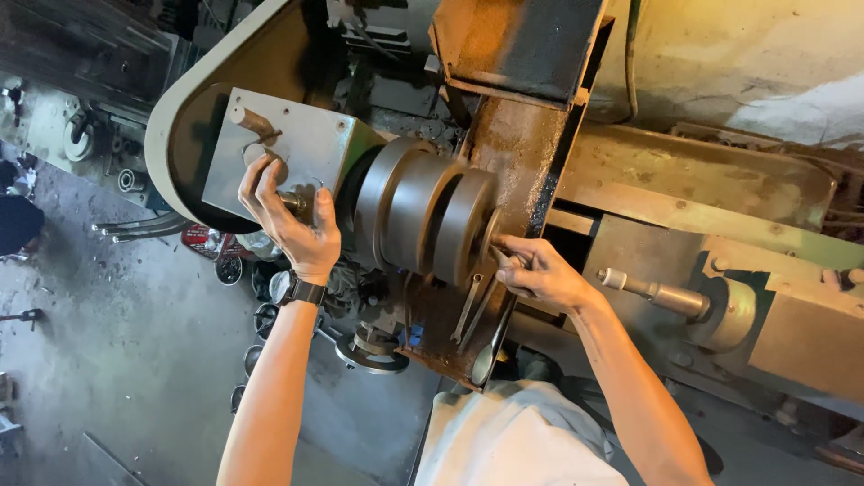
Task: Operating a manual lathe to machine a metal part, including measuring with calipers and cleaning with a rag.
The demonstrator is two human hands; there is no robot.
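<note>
The stepped pulley (423, 220), three grey metal discs stacked side by side on a horizontal shaft, sat right at the middle of the lathe (630, 180), just off the grey headstock box (288, 144). The machine itself was big, rusty brown along the bed and painted pale on the belt guard (180, 99) curving over the top left corner. Off to the right end was the tailstock (720, 310) with its silver spindle pointing back toward the pulley, well apart from it, so nothing was crowding the work.

The left hand (292, 216) was up against the face of the headstock box, fingers curled round a small knob or shaft end there. Looked like a closed grip, maybe to keep the spindle from turning, though that's only my read. The right hand (540, 270) was at the outer face of the smallest disc, fingers pinched tight on something small near the centre; I honestly couldn't tell what it was, too dark and tucked in. A black watch (306, 291) was on the left wrist.

Under the bed's near edge there was a pile of loose round parts (270, 297) on the concrete floor (108, 342), plus a pair of thin calipers (472, 306) hanging just below the pulley, handy to the right hand
</note>
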